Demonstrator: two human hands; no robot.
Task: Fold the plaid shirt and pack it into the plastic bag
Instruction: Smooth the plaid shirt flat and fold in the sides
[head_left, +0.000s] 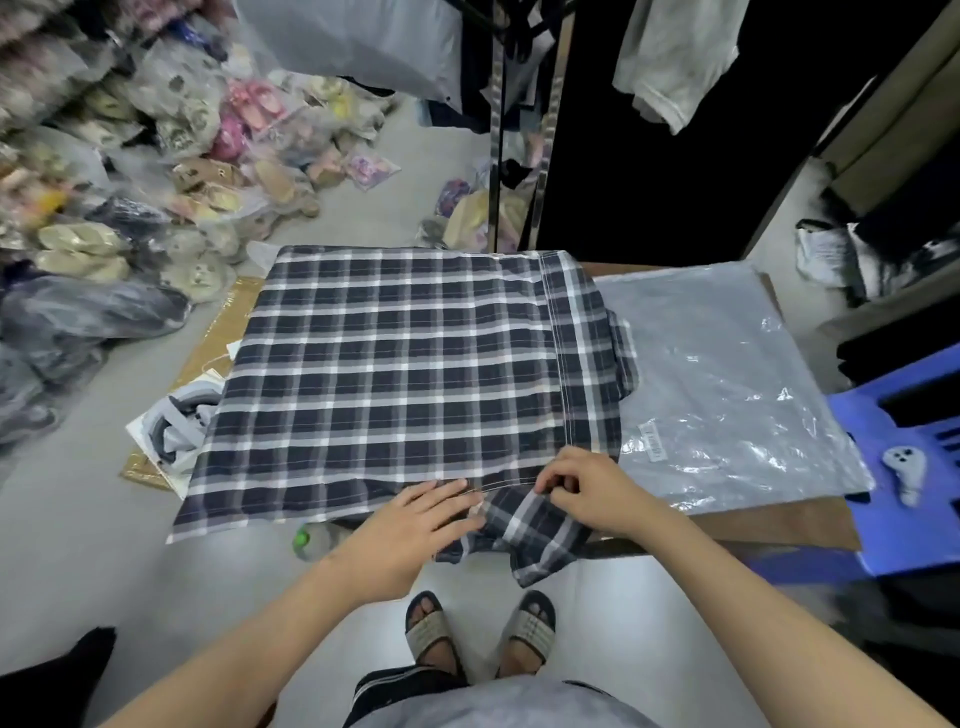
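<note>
The dark blue and white plaid shirt (395, 364) lies spread flat over a low table, its left part hanging past the table's edge. One sleeve (540, 535) droops off the near edge. My left hand (415, 525) rests flat, fingers apart, on the shirt's near hem. My right hand (587, 488) pinches the fabric where the sleeve meets the body. To the right of the shirt, a clear plastic bag (727, 384) lies flat on the table, partly under the shirt's right edge.
The brown table (769, 525) ends just past my hands. A blue plastic stool (914, 467) stands at the right. Bagged shoes (156, 182) pile up on the floor at left. A bottle with a green cap (306, 540) lies below the shirt. Clothes (675, 57) hang behind.
</note>
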